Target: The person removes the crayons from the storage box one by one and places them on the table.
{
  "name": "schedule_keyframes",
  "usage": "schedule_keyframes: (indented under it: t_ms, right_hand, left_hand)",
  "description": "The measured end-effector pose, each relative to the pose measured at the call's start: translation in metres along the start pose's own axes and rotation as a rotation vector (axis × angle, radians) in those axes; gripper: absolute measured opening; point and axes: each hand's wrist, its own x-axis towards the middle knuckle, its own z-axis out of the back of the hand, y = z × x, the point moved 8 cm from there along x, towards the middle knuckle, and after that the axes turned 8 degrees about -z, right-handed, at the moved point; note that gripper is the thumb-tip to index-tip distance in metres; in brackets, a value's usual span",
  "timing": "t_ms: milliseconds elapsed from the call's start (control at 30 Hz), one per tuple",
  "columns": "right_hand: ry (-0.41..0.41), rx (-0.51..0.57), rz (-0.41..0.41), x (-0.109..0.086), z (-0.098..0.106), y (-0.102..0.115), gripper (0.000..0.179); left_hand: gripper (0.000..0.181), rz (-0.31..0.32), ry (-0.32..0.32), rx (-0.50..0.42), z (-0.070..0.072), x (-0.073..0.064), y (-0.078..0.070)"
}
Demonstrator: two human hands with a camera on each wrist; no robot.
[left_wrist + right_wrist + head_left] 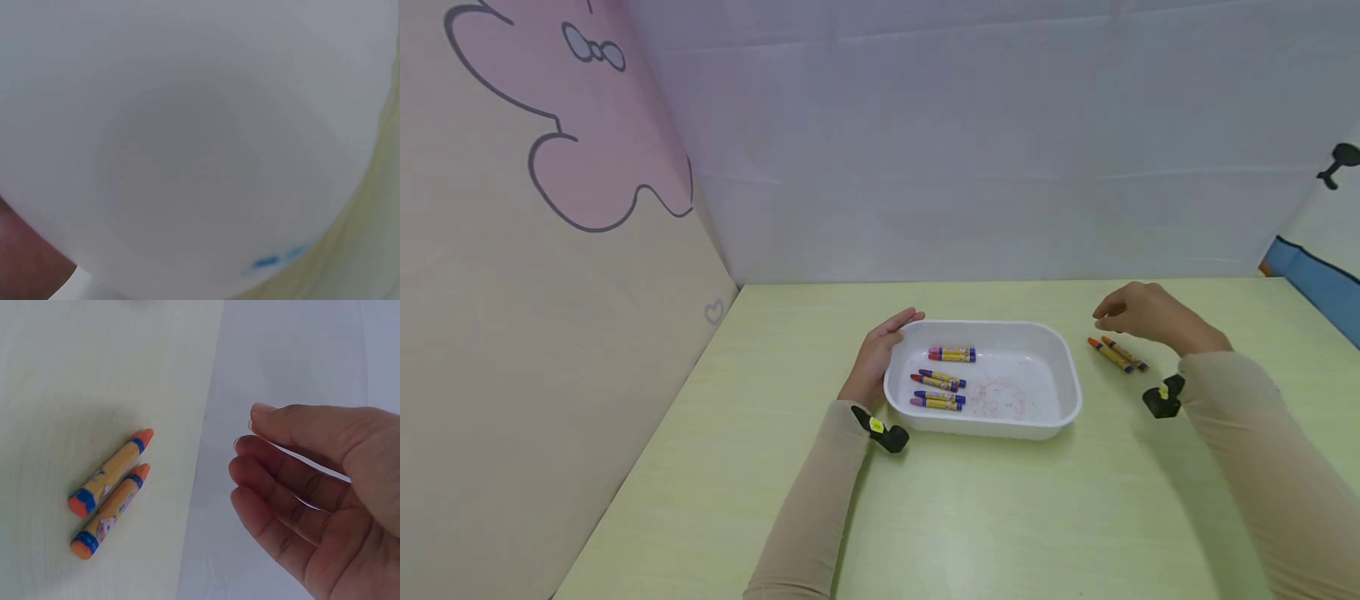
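Note:
A white plastic tray (981, 425) stands on the table with several crayons in its left half, grouped in pairs: a top pair (952, 354), a middle pair (940, 381) and a lower pair (938, 400). My left hand (874, 358) holds the tray's left end, thumb at the rim and fingers along the outside; close up, the tray wall (200, 156) fills most of the left wrist view. To the tray's right lie two orange-tipped crayons (112, 472) side by side. Just above them hovers my right hand (1153, 315), fingers loosely bent, with nothing between thumb and fingertips.
The pale yellow-green table (985, 517) meets a whitish sheet-like back wall (985, 150). On the left rises a side wall (587, 350) with a pink cartoon drawing. Faint reddish marks (1000, 400) show on the tray floor.

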Motion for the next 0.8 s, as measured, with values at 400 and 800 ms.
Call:
schedule_keyframes:
  t_ms: [400,800]
  right_hand:
    - [-0.003,0.053,0.085,0.004,0.002,0.056,0.026]
    - [0.034,0.051,0.190,0.017,-0.021,0.117,0.024]
  left_hand:
    - [0.044,0.009,0.004,0.001,-0.001,0.000,0.001]
    - [0.043,0.008,0.003,-0.001,-0.001,0.002,0.004]
